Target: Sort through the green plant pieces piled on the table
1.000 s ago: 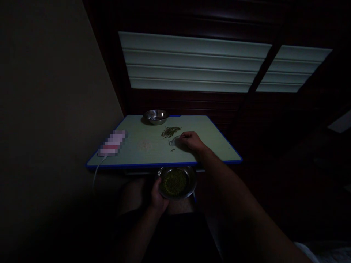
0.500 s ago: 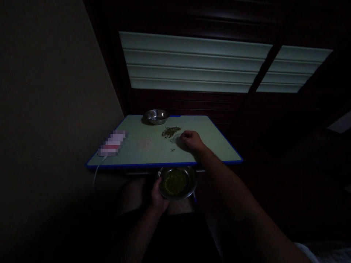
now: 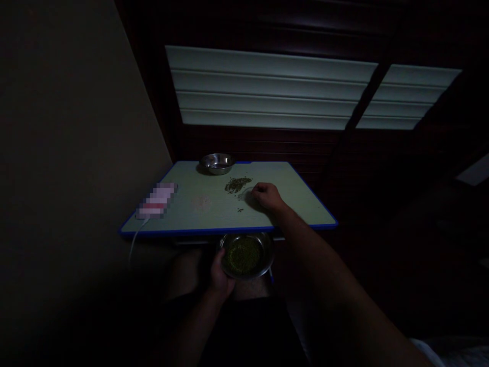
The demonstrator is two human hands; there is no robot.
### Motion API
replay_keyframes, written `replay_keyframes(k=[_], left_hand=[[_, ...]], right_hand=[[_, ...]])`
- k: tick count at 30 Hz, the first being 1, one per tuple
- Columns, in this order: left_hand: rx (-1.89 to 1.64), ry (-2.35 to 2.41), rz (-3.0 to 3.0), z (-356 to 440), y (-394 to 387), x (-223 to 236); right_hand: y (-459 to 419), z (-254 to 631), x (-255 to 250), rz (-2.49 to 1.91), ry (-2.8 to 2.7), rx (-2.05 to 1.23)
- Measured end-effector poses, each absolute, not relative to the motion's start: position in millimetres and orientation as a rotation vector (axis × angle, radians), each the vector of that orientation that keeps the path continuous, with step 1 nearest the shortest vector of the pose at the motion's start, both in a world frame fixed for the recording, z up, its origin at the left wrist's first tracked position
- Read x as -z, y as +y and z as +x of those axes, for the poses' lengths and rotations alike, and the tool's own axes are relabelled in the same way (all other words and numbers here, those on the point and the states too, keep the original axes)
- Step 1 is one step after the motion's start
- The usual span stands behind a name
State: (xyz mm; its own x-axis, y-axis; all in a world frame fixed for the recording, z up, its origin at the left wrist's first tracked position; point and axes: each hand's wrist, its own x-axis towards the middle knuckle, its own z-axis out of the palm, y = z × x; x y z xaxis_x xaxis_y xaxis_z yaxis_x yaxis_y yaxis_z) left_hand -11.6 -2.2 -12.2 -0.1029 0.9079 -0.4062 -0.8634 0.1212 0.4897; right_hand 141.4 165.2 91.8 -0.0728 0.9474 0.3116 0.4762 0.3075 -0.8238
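My left hand point(image 3: 221, 275) grips the rim of a steel bowl point(image 3: 268, 260) below the table's front edge. Green beans or similar small grains point(image 3: 243, 254) cover the bowl's bottom. Over the table, my right hand point(image 3: 268, 196) is closed on a clear, thin, scoop-like piece point(image 3: 245, 193) whose exact kind is hard to make out in the dim light. Its free end points left, close to a loose pile of brownish-green grains point(image 3: 237, 184). A few stray grains point(image 3: 240, 210) lie nearer the front edge.
The pale table point(image 3: 294, 178) has a blue rim. A second steel bowl point(image 3: 218, 164) stands at the back left. On the left lies a pixelated phone point(image 3: 156, 200) with a white cable point(image 3: 133, 243) hanging off. A faint pale patch point(image 3: 201, 204) shows on the tabletop.
The clear piece's tip has shifted slightly away from me and right, toward the pile's lower edge. My left hand and the bowl have stayed in place.
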Motion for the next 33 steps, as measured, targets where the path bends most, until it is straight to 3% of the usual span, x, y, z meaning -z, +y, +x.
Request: replay_keyframes(k=[33], left_hand=[[-1.508, 0.745, 0.097, -11.0, -2.4, 10.1]], right_hand=[[164.2, 140.4, -89.5, -1.164, -1.748, -0.848]])
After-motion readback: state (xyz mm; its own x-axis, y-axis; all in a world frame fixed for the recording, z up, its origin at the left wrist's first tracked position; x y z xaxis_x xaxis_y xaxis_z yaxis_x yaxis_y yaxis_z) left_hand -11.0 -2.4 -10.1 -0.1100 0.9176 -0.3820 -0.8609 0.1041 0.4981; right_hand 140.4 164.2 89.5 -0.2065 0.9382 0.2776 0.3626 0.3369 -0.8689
